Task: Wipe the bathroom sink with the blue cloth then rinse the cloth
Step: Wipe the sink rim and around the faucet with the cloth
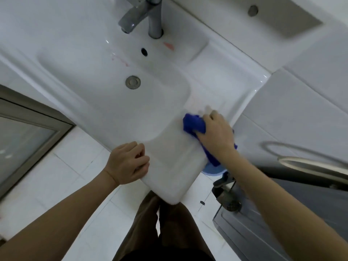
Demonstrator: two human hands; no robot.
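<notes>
Nearest, the left hand is resting on the sink's front edge, fingers curled loosely and grasping nothing. Just beyond, the right hand is pressing the blue cloth onto the flat ledge at the sink's right edge, fingers clenched over the bunched fabric, a tail hanging off the front. Farther back, the drain is sitting mid-basin, reddish smears are lying beside the overflow hole, and the faucet is standing at the rear edge.
</notes>
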